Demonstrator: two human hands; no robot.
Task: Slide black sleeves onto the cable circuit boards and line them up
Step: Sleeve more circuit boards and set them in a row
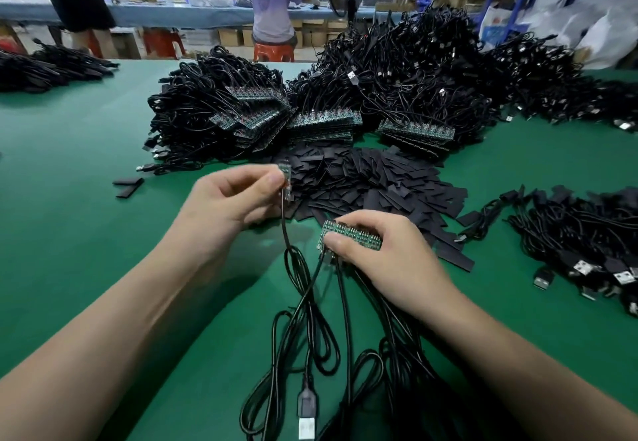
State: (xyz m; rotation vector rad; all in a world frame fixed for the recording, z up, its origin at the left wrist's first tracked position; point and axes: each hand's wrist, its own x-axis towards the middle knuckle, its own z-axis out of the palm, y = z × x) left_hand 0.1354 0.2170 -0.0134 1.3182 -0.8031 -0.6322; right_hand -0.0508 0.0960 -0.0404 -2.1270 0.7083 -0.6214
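My left hand (229, 199) pinches one small green circuit board (285, 172) upright by its edge; its black cable (293, 268) hangs down to a USB plug (306, 409) near the table's front. My right hand (376, 251) grips a strip of several joined green circuit boards (345, 233), with their cables trailing toward me. A heap of flat black sleeves (373, 181) lies just beyond both hands. No sleeve is on either held board.
Stacks of bare board strips (324, 121) with tangled cables (414, 61) fill the green table (69, 150) behind the sleeves. Sleeved cables (580, 233) lie at right. Two loose sleeves (128, 187) lie at left. People work at a far bench.
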